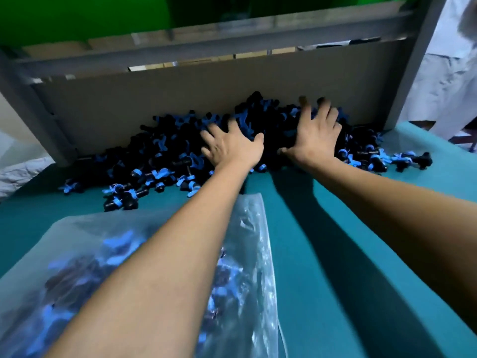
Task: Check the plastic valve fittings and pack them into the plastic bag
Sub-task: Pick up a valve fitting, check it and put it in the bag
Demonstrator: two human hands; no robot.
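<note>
Teal table (361, 267): we are pressing our left hand (232, 147) and right hand (316, 133), fingers spread, onto piled fittings (160, 156) (black and blue); bag (247, 254) lying near us.

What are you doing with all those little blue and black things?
A person is sorting a big pile of plastic valve fittings, black with blue handles, heaped on a teal table against a cardboard wall. Both hands are spread flat on top of the pile: the left hand near the middle, the right hand further right. Neither hand is gripping a fitting. Nearer the person, under the left arm, lies a clear plastic bag that already has some fittings inside.
</note>
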